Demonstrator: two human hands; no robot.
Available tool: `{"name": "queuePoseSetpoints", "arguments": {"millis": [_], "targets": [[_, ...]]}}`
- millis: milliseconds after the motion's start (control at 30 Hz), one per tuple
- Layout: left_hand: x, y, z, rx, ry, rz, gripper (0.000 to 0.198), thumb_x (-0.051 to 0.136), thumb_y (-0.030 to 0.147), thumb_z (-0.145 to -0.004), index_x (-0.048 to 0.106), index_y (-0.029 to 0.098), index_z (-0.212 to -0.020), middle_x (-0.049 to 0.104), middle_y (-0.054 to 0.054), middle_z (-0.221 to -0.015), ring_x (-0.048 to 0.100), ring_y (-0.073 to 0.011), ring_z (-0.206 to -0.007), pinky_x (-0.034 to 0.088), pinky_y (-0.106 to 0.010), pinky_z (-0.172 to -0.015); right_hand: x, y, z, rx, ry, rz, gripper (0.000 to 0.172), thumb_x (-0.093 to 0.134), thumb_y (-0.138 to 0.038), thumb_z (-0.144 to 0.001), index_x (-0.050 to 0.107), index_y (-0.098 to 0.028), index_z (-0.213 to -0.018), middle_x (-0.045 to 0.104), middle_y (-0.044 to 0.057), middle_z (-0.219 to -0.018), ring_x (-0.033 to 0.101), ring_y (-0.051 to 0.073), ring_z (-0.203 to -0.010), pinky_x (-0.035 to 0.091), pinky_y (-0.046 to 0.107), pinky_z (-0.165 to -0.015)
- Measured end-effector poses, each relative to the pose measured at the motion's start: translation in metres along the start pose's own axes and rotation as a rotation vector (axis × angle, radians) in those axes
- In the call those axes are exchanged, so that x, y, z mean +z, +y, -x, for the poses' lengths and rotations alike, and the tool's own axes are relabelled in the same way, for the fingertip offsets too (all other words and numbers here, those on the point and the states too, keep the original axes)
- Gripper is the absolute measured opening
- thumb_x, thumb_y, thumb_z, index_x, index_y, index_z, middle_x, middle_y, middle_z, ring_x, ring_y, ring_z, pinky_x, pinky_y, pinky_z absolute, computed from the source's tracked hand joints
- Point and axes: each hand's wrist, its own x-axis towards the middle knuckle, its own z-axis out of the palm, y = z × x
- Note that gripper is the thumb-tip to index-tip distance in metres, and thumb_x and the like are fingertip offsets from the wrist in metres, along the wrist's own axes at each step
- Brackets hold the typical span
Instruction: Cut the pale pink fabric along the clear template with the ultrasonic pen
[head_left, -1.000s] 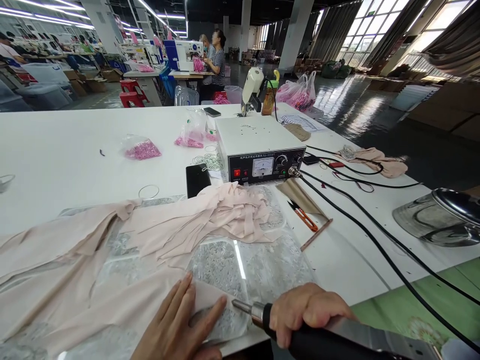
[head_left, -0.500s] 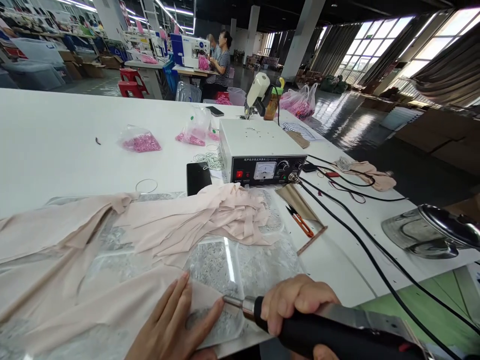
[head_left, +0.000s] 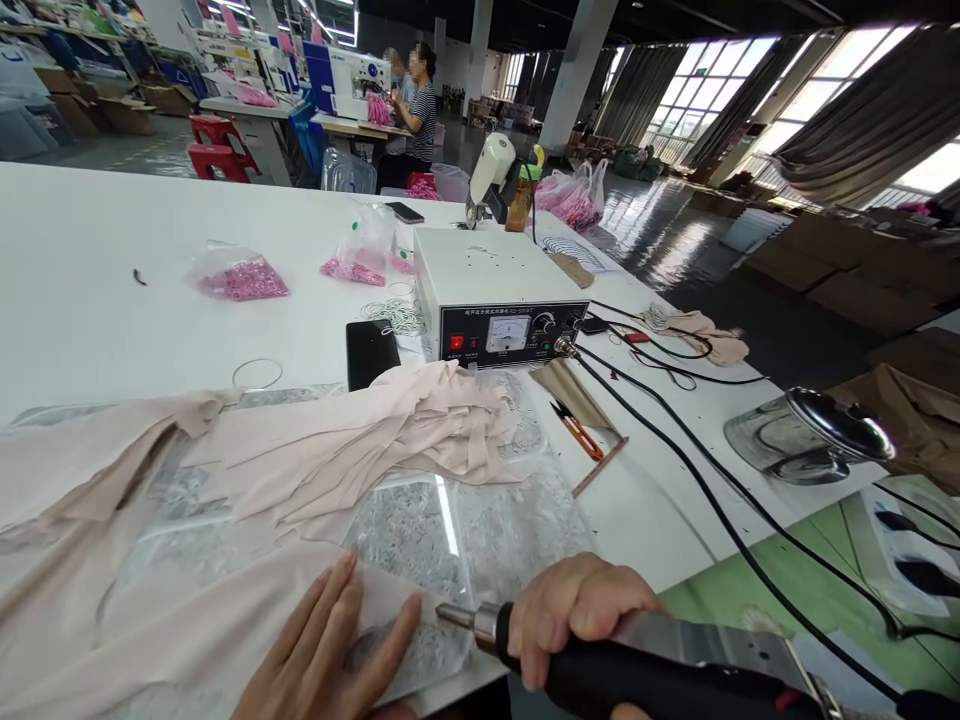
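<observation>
My left hand point(head_left: 330, 650) lies flat with spread fingers on a pale pink fabric piece point(head_left: 225, 620) at the table's near edge. My right hand point(head_left: 577, 610) is wrapped round the black handle of an ultrasonic cutting tool point(head_left: 637, 670). Its metal tip point(head_left: 454, 617) touches the fabric edge just right of my left fingers. More pink fabric strips point(head_left: 360, 440) are heaped on the glass work plate point(head_left: 510, 520) behind.
A white control box point(head_left: 487, 295) with a meter stands mid-table, its black cable point(head_left: 712, 500) running to the tool. Nearby lie a black phone point(head_left: 371, 352), orange snips point(head_left: 576, 432), bags of pink parts point(head_left: 240, 278) and a steel pot point(head_left: 802, 435). A seated person point(head_left: 416, 110) works far behind.
The view has shifted, so everything slides left and down. Both hands and the tool tip have moved slightly leftward along the fabric edge.
</observation>
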Motion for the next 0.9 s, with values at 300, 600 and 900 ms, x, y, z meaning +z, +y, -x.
{"name": "queuePoseSetpoints", "arguments": {"millis": [300,600,900], "targets": [[0.003,-0.004,-0.002,0.029,0.020,-0.015,0.064,0.045,0.066,-0.098,0.038,0.037,-0.154,0.064,-0.011,-0.118,0.062,-0.0323,-0.118,0.054,-0.038,-0.090,-0.001,-0.003,0.000,0.008,-0.003,-0.027,0.027,0.052,-0.032,-0.100,0.068,-0.028,-0.121,0.072,0.005,-0.090,0.078,0.018,-0.066,0.067,0.034,-0.067],[-0.004,-0.002,-0.005,0.049,0.022,-0.046,0.073,0.054,0.062,-0.096,0.034,0.028,-0.158,0.066,-0.015,-0.121,0.065,-0.0360,-0.116,0.059,-0.041,-0.086,-0.005,0.000,0.002,0.035,-0.016,-0.027,0.029,0.050,-0.037,-0.100,0.068,-0.030,-0.121,0.075,0.006,-0.088,0.078,0.020,-0.063,0.067,0.035,-0.065],[-0.002,0.000,-0.002,0.084,0.018,-0.042,0.084,0.073,0.068,-0.080,0.048,0.031,-0.150,0.068,-0.009,-0.120,0.063,-0.0392,-0.115,0.058,-0.044,-0.085,-0.001,0.000,0.007,0.023,0.059,0.045,0.024,0.057,-0.042,-0.097,0.065,-0.031,-0.116,0.071,0.003,-0.086,0.074,0.017,-0.058,0.066,0.034,-0.059]]}}
